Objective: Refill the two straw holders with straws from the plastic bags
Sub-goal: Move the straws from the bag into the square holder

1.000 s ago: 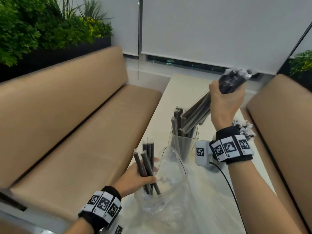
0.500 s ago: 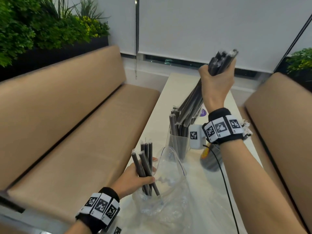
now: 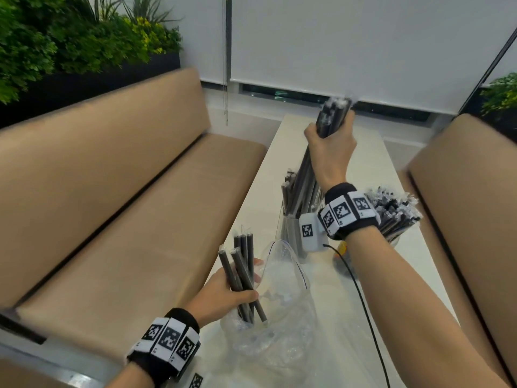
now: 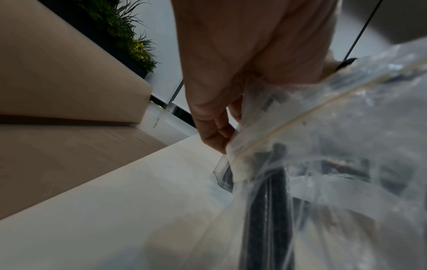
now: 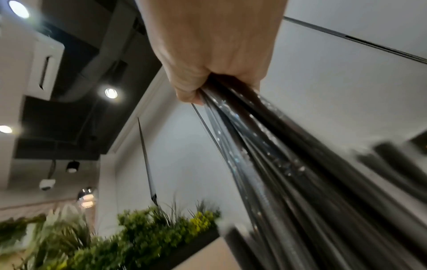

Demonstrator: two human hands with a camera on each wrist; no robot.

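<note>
My right hand (image 3: 330, 152) grips a bundle of wrapped black straws (image 3: 307, 169) near its top, almost upright, with the lower ends down in the clear straw holder (image 3: 291, 233), which is partly hidden by the wrist camera. In the right wrist view the same straws (image 5: 265, 146) fan out below my right hand (image 5: 215, 54). My left hand (image 3: 223, 295) holds several black straws (image 3: 240, 273) whose lower ends stand inside the open clear plastic bag (image 3: 277, 317). In the left wrist view my left hand (image 4: 231, 73) is against that plastic bag (image 4: 335, 146). A second holder (image 3: 391, 214) at the right is packed with straws.
The long white table (image 3: 361, 317) runs between two tan benches, one on the left (image 3: 112, 219) and one on the right (image 3: 470, 205). A black cable (image 3: 361, 298) crosses the table by my right forearm. Green plants (image 3: 70, 37) stand behind the left bench.
My right hand has swung the straw bundle from a slant towards upright and brought it lower over the holder. My left hand and its straws have stayed in the bag.
</note>
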